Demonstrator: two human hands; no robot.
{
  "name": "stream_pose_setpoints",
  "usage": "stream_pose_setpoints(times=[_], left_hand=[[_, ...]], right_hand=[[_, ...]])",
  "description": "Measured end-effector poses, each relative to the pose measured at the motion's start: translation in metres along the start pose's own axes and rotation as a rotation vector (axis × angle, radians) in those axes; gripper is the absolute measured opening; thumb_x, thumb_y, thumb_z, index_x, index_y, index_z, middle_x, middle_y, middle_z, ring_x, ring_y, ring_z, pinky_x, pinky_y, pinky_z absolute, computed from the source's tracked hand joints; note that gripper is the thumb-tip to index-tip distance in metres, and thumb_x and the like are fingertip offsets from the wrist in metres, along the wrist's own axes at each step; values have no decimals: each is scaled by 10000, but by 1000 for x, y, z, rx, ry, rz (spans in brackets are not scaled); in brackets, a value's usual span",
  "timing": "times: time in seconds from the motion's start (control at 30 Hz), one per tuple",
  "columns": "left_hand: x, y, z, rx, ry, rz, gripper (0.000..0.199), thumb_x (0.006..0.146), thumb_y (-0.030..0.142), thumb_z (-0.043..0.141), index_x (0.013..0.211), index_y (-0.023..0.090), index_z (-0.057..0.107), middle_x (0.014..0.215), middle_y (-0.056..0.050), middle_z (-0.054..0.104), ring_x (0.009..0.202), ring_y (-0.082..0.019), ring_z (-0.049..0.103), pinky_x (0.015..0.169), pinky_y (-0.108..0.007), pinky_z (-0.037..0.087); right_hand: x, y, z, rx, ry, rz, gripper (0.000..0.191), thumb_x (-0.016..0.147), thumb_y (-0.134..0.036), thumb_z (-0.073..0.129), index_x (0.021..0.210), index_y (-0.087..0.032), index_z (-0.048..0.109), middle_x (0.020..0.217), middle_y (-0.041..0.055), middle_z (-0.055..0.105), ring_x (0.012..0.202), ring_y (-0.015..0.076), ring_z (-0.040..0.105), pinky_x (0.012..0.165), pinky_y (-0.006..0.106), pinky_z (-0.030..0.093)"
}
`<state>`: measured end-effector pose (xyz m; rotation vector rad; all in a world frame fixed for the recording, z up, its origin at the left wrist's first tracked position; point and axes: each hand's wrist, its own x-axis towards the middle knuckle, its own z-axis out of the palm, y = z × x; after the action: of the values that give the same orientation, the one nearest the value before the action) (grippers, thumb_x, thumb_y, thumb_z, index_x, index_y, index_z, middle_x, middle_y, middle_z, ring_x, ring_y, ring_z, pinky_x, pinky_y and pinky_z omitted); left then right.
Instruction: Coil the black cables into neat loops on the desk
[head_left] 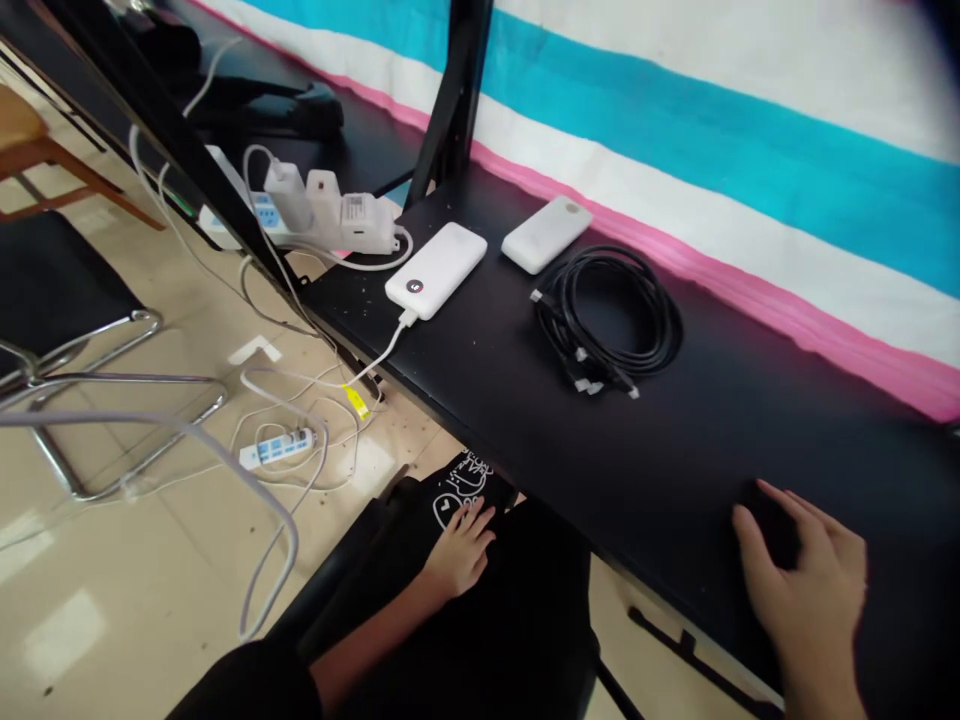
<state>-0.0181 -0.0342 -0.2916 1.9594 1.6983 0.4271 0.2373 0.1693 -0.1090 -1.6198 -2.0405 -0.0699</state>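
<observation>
My left hand (459,552) lies on my dark-clothed lap with its fingers stretched out, holding nothing. Over at the right, my right hand (810,580) rests on the black table (712,440), thumb and fingers apart and nothing between them. A coil of black cables (664,325) with light-coloured plugs lies on the tabletop, up and left of my right hand. Beyond the coil is a white power bank (546,235). Another white power bank (442,268), with a round dark mark, sits further left with a white cable (390,348) plugged into its near end.
A power strip (262,215) with several white chargers sits at the table's left end. Loose white cables hang to the floor around a second power strip (277,450). A black chair (60,290) stands left. Behind the table hangs a striped sheet (675,130).
</observation>
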Motion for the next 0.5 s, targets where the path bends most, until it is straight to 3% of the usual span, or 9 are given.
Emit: stream_pose_setpoints(times=[0.17, 0.3, 0.43, 0.5], left_hand=[[0, 0, 6, 17, 32, 5, 220, 859, 205, 526, 1052, 210, 634, 1445, -34, 465, 1398, -243, 274, 1130, -411, 266], [3, 3, 5, 49, 121, 20, 298, 820, 68, 466, 985, 221, 661, 1397, -15, 523, 1353, -259, 366, 1079, -446, 350], [7, 0, 3, 74, 227, 111, 327, 791, 55, 457, 961, 204, 694, 1290, -76, 616, 1221, -325, 523, 948, -508, 462], [10, -1, 2, 98, 324, 193, 314, 766, 71, 479, 901, 241, 705, 1221, -42, 664, 1168, -320, 572, 892, -478, 502]], right_hand=[[1, 2, 3, 40, 33, -37, 519, 846, -563, 491, 1153, -173, 643, 1125, 165, 586, 1071, 353, 539, 928, 546, 406], [2, -6, 1, 44, 22, 4, 429, 855, -486, 495, 1107, -167, 633, 1112, 162, 578, 1050, 325, 540, 914, 525, 407], [2, -14, -1, -4, 20, 35, 343, 868, -402, 505, 1139, -218, 607, 1134, 118, 586, 1055, 271, 553, 897, 450, 434], [1, -17, -1, -18, 25, 57, 323, 866, -370, 517, 1137, -218, 604, 1151, 111, 581, 1061, 259, 555, 904, 430, 434]])
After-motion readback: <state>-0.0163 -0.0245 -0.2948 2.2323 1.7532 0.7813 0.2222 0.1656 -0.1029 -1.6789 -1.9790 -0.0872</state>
